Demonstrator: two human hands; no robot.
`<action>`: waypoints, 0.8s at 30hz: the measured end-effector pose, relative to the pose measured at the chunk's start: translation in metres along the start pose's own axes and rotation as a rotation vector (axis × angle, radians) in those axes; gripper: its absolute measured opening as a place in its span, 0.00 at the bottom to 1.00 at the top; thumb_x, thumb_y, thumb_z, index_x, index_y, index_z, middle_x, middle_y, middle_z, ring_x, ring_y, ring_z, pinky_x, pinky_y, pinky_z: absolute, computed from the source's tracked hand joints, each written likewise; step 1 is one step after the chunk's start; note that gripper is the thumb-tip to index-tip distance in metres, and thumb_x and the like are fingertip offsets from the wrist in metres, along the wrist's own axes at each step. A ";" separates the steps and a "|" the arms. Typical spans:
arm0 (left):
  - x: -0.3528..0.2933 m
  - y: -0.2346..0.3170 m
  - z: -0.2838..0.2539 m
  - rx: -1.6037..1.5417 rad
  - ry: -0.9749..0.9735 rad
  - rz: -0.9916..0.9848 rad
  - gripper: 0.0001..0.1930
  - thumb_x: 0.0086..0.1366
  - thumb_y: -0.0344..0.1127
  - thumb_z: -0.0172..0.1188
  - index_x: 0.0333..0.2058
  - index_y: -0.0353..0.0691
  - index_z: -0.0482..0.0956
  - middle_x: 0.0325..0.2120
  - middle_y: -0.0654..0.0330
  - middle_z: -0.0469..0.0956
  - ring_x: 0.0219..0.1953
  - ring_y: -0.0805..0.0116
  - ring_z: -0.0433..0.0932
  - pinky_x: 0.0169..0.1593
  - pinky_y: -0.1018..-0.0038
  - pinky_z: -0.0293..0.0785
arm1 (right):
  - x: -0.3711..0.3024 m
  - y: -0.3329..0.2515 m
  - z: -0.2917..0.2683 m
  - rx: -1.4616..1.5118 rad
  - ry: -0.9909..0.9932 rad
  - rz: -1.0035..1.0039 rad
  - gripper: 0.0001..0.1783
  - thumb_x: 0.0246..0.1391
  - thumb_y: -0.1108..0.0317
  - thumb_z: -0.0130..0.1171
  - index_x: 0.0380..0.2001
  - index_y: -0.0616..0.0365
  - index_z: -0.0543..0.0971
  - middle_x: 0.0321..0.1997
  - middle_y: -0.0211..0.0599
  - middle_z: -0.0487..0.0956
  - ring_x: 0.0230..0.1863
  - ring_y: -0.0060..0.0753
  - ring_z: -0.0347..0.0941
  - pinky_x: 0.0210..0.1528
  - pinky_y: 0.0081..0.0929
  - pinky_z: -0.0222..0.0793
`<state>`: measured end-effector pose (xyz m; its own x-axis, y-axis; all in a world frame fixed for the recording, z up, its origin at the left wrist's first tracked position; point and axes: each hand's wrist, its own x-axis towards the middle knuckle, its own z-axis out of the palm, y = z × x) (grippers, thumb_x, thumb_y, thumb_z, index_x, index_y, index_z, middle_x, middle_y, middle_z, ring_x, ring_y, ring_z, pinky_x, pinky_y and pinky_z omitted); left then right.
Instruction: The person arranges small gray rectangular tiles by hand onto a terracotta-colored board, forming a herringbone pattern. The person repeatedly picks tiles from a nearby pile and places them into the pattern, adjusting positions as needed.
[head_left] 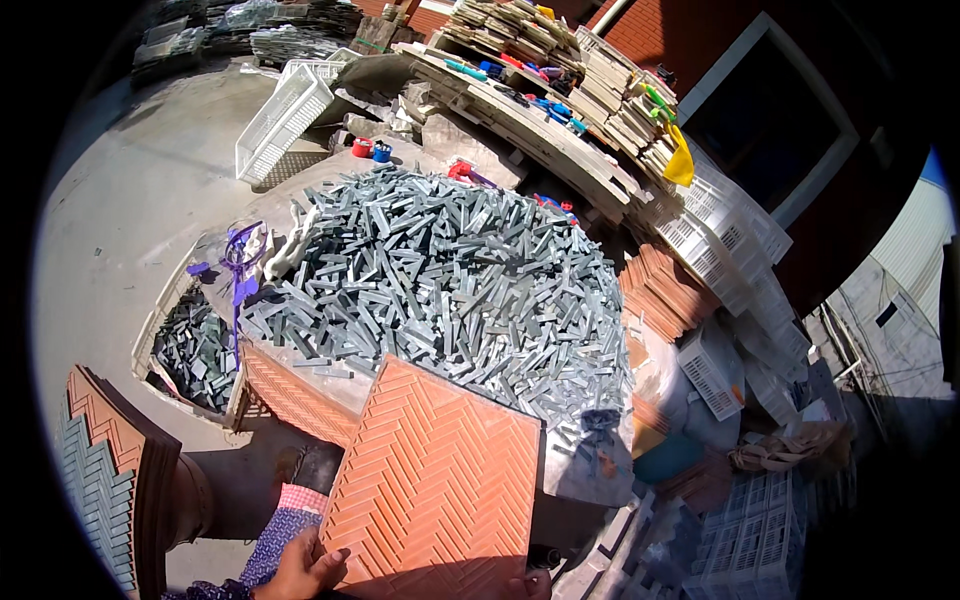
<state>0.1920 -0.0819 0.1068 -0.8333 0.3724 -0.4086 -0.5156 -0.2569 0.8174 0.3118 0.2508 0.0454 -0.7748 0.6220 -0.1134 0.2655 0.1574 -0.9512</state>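
An orange tray with a herringbone pattern of slots (430, 480) is tilted in front of me. My left hand (300, 572) is closed at its lower left edge, thumb towards the front. At the lower right corner, a small part of my right hand (537, 583) shows, its fingers bent around the edge. No pieces lie in the slots that I can see. Just beyond the tray spreads a large heap of small grey strip tiles (430, 260). Another orange herringbone tray (295, 395) lies partly behind the held one.
At left, a stack of orange trays (150, 450) has grey strips set in its top one. A bin of darker strips (195, 350) stands beside the heap. White crates (285, 120) lean far left; more crates (745, 530) stand at right. Purple scissors-like tools (240, 265) hang near the bin.
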 end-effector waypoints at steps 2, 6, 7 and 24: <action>-0.020 -0.029 -0.026 0.124 0.101 -0.048 0.19 0.67 0.29 0.53 0.53 0.30 0.61 0.27 0.61 0.73 0.25 0.76 0.72 0.29 0.76 0.70 | -0.038 0.002 0.000 0.087 -0.055 0.050 0.11 0.54 0.73 0.59 0.37 0.56 0.67 0.32 0.29 0.69 0.34 0.21 0.67 0.34 0.19 0.69; -0.029 -0.027 -0.020 -0.029 0.222 -0.128 0.18 0.67 0.29 0.53 0.53 0.30 0.61 0.29 0.61 0.73 0.28 0.75 0.73 0.32 0.76 0.71 | -0.056 -0.028 0.012 0.273 -0.059 0.201 0.16 0.54 0.70 0.60 0.44 0.59 0.69 0.36 0.32 0.72 0.39 0.23 0.69 0.40 0.23 0.70; -0.032 -0.025 -0.018 -0.065 0.260 -0.144 0.18 0.67 0.29 0.53 0.53 0.30 0.61 0.30 0.61 0.73 0.29 0.74 0.73 0.32 0.76 0.71 | -0.053 -0.031 0.015 0.090 -0.019 0.144 0.18 0.57 0.67 0.58 0.47 0.61 0.68 0.41 0.35 0.73 0.42 0.26 0.69 0.44 0.26 0.69; 0.158 0.035 -0.066 1.238 0.230 0.668 0.28 0.58 0.44 0.63 0.52 0.31 0.68 0.48 0.42 0.72 0.51 0.44 0.72 0.53 0.60 0.70 | 0.091 -0.038 0.037 -0.634 -0.087 -0.657 0.16 0.50 0.68 0.62 0.41 0.61 0.73 0.36 0.45 0.77 0.35 0.47 0.75 0.42 0.34 0.72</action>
<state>0.0288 -0.0908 0.0445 -0.9214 0.3125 0.2310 0.3850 0.6532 0.6520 0.2099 0.2733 0.0610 -0.9150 0.2023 0.3491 0.0014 0.8668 -0.4987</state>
